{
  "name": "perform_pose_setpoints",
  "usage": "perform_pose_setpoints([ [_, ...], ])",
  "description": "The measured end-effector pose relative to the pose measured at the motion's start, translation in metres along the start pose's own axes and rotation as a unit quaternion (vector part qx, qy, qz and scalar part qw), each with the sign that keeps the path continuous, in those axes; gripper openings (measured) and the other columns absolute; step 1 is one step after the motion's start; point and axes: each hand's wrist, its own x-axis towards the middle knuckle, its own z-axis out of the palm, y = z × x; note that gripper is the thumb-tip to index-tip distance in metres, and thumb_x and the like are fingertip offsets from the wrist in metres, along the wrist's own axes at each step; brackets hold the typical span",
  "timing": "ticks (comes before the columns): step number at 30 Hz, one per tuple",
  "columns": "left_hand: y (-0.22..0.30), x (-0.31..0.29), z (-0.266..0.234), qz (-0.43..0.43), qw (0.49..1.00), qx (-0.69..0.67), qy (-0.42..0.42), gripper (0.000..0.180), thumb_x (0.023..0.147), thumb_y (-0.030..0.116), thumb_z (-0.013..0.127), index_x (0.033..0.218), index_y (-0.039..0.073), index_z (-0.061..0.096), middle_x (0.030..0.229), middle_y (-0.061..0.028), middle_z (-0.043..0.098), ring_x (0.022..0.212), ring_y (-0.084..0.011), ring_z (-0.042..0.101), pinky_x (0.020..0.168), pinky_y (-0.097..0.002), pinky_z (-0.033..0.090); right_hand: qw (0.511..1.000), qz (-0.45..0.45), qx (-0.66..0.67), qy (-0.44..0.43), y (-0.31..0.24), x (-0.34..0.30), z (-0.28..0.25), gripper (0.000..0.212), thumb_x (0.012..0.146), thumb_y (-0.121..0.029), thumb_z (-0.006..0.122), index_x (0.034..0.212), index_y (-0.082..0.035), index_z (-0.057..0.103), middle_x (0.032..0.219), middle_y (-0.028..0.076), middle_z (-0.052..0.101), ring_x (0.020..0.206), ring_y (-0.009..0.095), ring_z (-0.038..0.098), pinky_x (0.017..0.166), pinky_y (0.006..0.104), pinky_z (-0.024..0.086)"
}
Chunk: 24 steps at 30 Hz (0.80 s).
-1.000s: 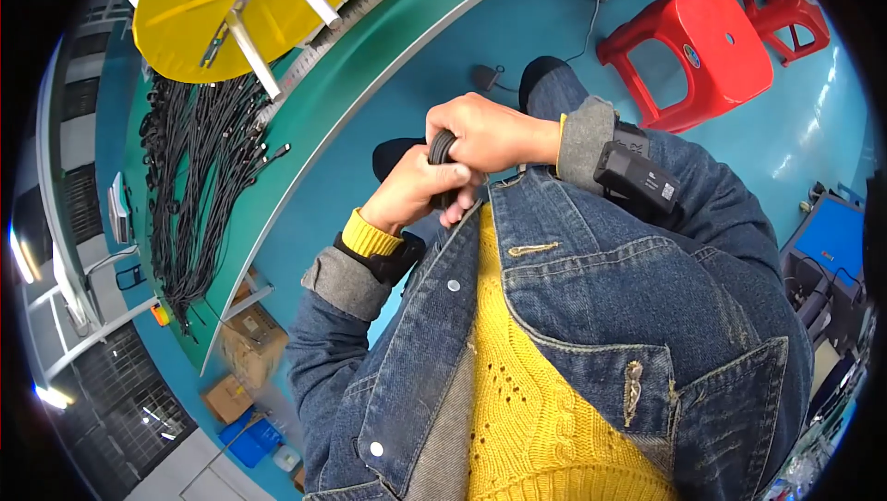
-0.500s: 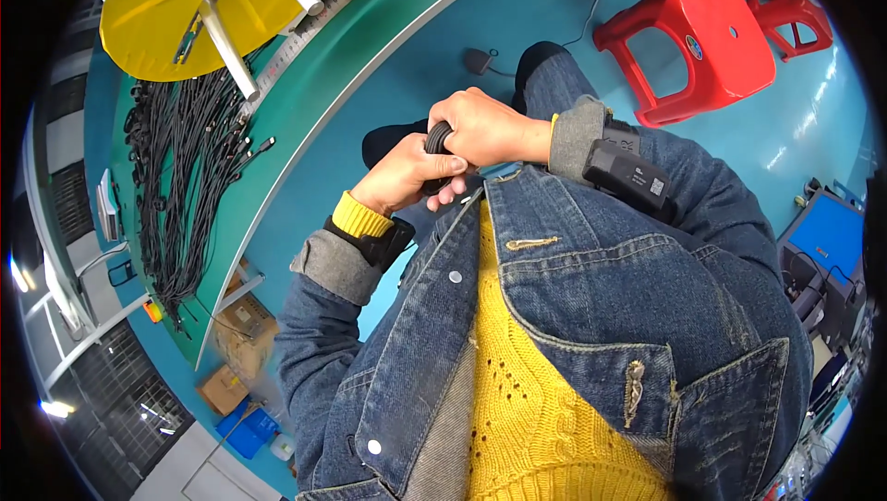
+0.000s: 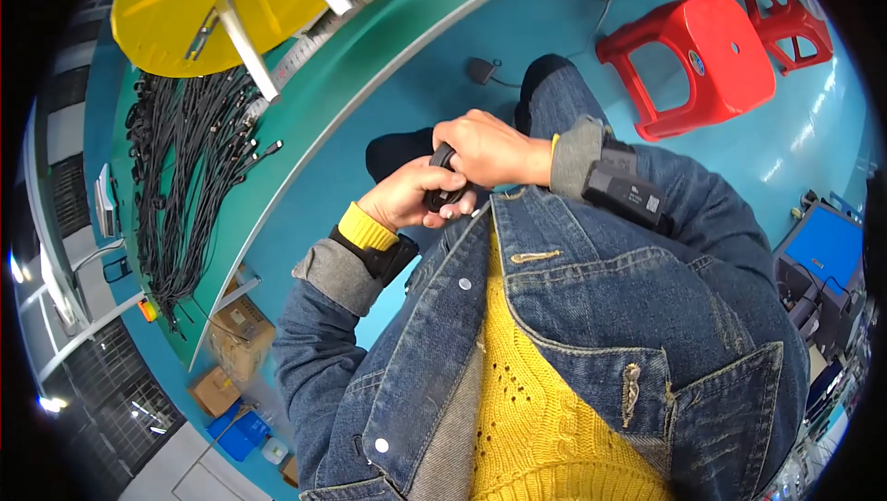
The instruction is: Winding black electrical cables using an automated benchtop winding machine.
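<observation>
Between both hands, in front of my jacket, is a small coil of black cable (image 3: 443,157). My left hand (image 3: 399,194) grips its lower left side, with the thumb laid across the loops. My right hand (image 3: 488,150) curls over the upper right side, its fingertips mostly hidden behind the coil. Many more black cables (image 3: 189,196) lie in a long loose pile on the green table (image 3: 370,76) to the left, with some connector ends pointing toward me.
A yellow disc (image 3: 176,16) with metal posts (image 3: 245,48) stands over the table's far end, beside a ruler strip (image 3: 300,53). Red plastic stools (image 3: 716,62) are on the blue floor at right. Cardboard boxes (image 3: 217,390) sit below the table at lower left.
The coil has turned in my hands, so its ring now faces up more and its opening shows. My right hand has shifted slightly, and the whole view has moved a little.
</observation>
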Motion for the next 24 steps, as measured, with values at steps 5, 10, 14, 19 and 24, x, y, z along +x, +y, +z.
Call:
perform_pose_setpoints([
  [5, -0.010, 0.003, -0.006, 0.004, 0.997, 0.019, 0.077, 0.015, 0.081, 0.013, 0.056, 0.090, 0.001, 0.053, 0.067, -0.0060, 0.053, 0.047, -0.0072, 0.043, 0.035, -0.0187, 0.034, 0.998, -0.014, -0.042, 0.041, 0.001, 0.000, 0.002, 0.014, 0.068, -0.010, 0.055, 0.076, 0.001, 0.057, 0.069, 0.022, 0.061, 0.067, 0.037, 0.061, 0.058, 0.0448, 0.047],
  [10, -0.013, 0.005, 0.011, 0.043, 0.981, 0.127, 0.143, 0.008, 0.080, 0.010, 0.059, 0.081, 0.005, 0.052, 0.061, 0.0004, 0.046, 0.043, -0.0056, 0.037, 0.036, -0.0187, 0.028, 0.992, -0.041, -0.108, 0.041, 0.006, 0.002, 0.004, 0.016, 0.067, -0.010, 0.057, 0.078, 0.001, 0.053, 0.068, 0.021, 0.061, 0.065, 0.037, 0.060, 0.057, 0.0440, 0.047],
  [14, -0.017, 0.009, 0.004, 0.029, 0.973, 0.129, 0.187, 0.011, 0.080, 0.011, 0.060, 0.076, 0.007, 0.051, 0.054, 0.0045, 0.040, 0.041, -0.0051, 0.034, 0.037, -0.0198, 0.025, 0.994, -0.060, -0.096, 0.007, 0.004, 0.007, 0.002, 0.018, 0.068, -0.010, 0.056, 0.082, 0.001, 0.054, 0.067, 0.021, 0.060, 0.064, 0.037, 0.060, 0.057, 0.0432, 0.047],
  [19, -0.017, 0.002, -0.005, 0.092, 0.962, 0.079, 0.243, 0.008, 0.083, 0.011, 0.058, 0.082, 0.006, 0.051, 0.060, 0.0024, 0.042, 0.045, -0.0058, 0.036, 0.039, -0.0196, 0.026, 0.984, -0.176, -0.015, 0.026, 0.008, 0.022, -0.022, 0.028, 0.069, -0.009, 0.057, 0.095, 0.000, 0.056, 0.068, 0.018, 0.060, 0.066, 0.036, 0.059, 0.057, 0.0435, 0.047],
  [24, -0.011, -0.001, 0.007, 0.232, 0.931, 0.023, 0.282, 0.008, 0.086, 0.011, 0.055, 0.085, 0.006, 0.050, 0.062, 0.0004, 0.041, 0.049, -0.0072, 0.038, 0.040, -0.0201, 0.028, 0.953, -0.015, 0.006, 0.302, -0.004, 0.090, -0.082, 0.015, 0.072, -0.014, 0.058, 0.077, 0.000, 0.062, 0.068, 0.017, 0.061, 0.069, 0.035, 0.059, 0.062, 0.0391, 0.049],
])
